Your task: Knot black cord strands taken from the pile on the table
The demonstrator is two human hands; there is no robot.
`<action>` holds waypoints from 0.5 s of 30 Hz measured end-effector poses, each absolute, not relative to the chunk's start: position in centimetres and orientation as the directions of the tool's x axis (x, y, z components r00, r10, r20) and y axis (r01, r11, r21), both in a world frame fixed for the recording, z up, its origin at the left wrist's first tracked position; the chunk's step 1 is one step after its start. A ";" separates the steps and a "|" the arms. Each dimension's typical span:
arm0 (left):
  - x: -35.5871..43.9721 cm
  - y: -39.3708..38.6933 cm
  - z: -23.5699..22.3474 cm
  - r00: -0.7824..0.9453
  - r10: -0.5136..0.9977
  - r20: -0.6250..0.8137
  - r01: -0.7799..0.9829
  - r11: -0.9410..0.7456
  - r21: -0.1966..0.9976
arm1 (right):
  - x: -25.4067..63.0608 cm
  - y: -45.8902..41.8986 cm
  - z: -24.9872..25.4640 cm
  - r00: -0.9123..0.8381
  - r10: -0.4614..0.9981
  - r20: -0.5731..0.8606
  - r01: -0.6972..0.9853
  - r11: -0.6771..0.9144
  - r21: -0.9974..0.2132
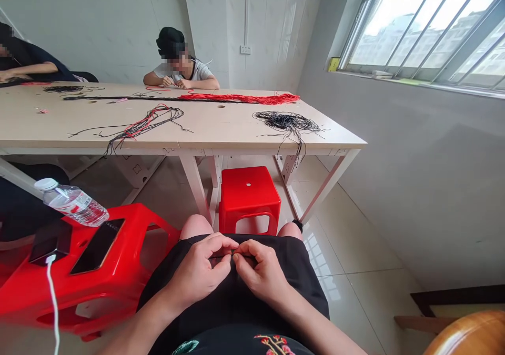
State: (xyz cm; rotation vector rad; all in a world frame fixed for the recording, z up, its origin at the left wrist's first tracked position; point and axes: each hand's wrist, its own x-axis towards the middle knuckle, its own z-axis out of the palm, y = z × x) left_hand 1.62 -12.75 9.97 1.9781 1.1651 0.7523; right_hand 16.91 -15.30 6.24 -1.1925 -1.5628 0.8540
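Observation:
Above my lap, my left hand [209,260] and my right hand [260,268] meet, thumbs and forefingers pinched and fingertips almost touching. Between them a thin dark cord [234,251] barely shows against the black clothing [300,271]; its ends are hidden. On the table [221,129] ahead, apart from my hands, lie a tangled bundle of black cord [286,121], a bundle of black and red cords [145,123], and a long red hank [244,98] beside a black strand.
A red stool [250,192] stands just beyond my knees. Left of me, another red stool [130,265] carries a water bottle [79,205], a phone [98,245] and a black box [51,242] with a white cable. Two people sit behind the table. A barred window is at right.

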 end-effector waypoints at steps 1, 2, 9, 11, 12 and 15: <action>1.6 -12.8 10.0 0.412 0.899 0.144 0.496 -0.355 0.793 | 16.9 -15.3 6.2 -0.071 0.960 0.272 0.302 0.280 -0.911; 1.5 -12.8 10.0 0.403 0.901 0.161 0.506 -0.366 0.781 | 17.0 -15.2 6.2 -0.076 0.959 0.272 0.312 0.282 -0.907; 0.4 -12.2 9.4 0.321 0.937 0.140 0.521 -0.298 0.800 | 17.9 -15.1 6.6 -0.091 0.955 0.282 0.380 0.295 -0.877; 0.3 -12.2 9.5 0.299 0.943 0.146 0.529 -0.291 0.797 | 18.0 -15.2 6.6 -0.083 0.952 0.295 0.407 0.303 -0.862; 0.3 -12.3 9.5 0.293 0.943 0.158 0.534 -0.299 0.791 | 18.0 -15.2 6.6 -0.080 0.950 0.302 0.416 0.308 -0.856; 0.3 -12.6 9.5 0.281 0.942 0.183 0.552 -0.315 0.772 | 17.9 -15.3 6.6 -0.087 0.940 0.329 0.422 0.334 -0.843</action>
